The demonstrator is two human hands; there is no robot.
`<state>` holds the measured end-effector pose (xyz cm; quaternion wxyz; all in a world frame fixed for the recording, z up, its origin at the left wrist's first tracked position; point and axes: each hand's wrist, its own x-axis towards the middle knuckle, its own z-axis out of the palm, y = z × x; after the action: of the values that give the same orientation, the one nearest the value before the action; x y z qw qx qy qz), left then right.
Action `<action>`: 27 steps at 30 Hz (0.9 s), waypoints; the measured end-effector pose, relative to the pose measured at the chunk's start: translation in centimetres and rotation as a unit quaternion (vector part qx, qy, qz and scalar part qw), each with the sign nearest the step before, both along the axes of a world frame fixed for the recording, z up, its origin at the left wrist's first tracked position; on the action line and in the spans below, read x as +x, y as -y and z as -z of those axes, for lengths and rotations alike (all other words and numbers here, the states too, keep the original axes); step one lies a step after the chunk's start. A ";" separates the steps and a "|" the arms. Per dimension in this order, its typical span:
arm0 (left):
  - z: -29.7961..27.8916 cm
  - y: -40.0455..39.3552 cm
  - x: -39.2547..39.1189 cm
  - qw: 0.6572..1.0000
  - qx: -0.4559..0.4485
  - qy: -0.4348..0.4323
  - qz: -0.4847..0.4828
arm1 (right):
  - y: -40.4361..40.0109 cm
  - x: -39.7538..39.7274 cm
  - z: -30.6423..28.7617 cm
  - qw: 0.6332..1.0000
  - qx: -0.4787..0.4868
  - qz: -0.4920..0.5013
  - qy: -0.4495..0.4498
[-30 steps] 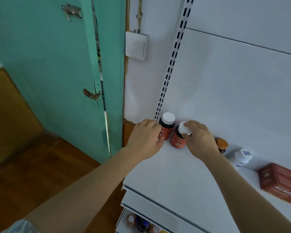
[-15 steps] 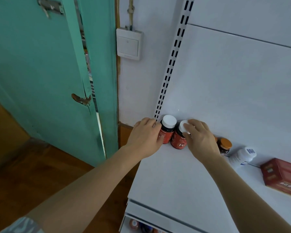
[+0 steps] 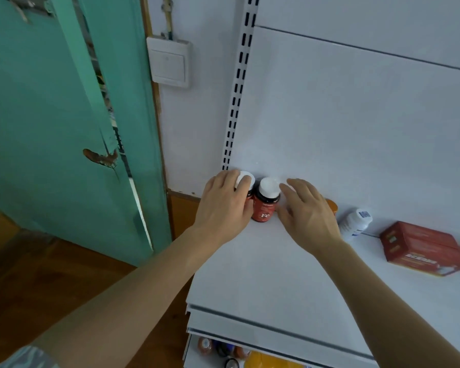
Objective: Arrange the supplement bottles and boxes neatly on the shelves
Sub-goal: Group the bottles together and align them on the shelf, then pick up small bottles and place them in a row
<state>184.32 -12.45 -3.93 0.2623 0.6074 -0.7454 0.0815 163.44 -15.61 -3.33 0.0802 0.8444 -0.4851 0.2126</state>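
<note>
Both forearms reach forward and up from the bottom of the view to the back left corner of the white shelf (image 3: 263,264). The left hand (image 3: 225,205) lies palm down, its fingers curled over the white cap and side of the corner bottle (image 3: 246,181), gripping it right against the slotted upright (image 3: 237,88). The right hand (image 3: 307,211) is also palm down, fingers spread and loosely bent, closed on nothing; its fingertips rest beside the red Fe bottle (image 3: 264,205), and whether they touch it cannot be told.

Half a second ago the right hand had its fingers over the cap of the Fe bottle; now that cap is fully bare and the hand has slid off to the right. The left hand has crept up from the corner bottle's side onto its cap. The Fe bottle now stands upright, touching the corner bottle.

The Fe bottle is dark with a white screw cap and a red label bearing white letters "Fe". Right of the slotted upright, past the right hand, an orange-capped bottle (image 3: 333,207) peeks out, then a white bottle (image 3: 355,224) leans against the back panel, and farther right lies a red box (image 3: 422,248), flat on the shelf.
</note>
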 end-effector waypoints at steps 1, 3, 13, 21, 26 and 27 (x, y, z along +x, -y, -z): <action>-0.1 -0.2 -0.8 1.000 -0.007 0.003 0.008 | -0.6 -0.7 -0.2 1.000 -0.001 0.008 -0.001; -0.5 -0.6 -2.6 1.000 -0.007 0.018 0.024 | -1.9 -2.4 -0.6 1.000 0.001 0.028 0.006; -2.4 -4.1 -17.1 0.993 0.015 0.065 0.097 | -10.8 -15.9 -1.7 0.980 0.042 0.193 -0.020; -3.0 -10.7 -35.7 0.984 0.036 0.066 0.160 | -20.9 -33.0 -3.2 0.954 0.064 0.291 -0.041; -3.4 -13.7 -46.2 0.975 0.049 0.074 0.205 | -26.6 -44.0 -3.8 0.928 0.076 0.363 -0.026; -3.6 -14.0 -48.4 0.972 0.047 0.077 0.218 | -27.6 -46.0 -3.8 0.922 0.073 0.379 -0.019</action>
<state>135.94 1.58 -0.33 0.1868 0.4337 -0.8808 0.0343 117.43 11.95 0.50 0.1021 0.6051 -0.7813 0.1145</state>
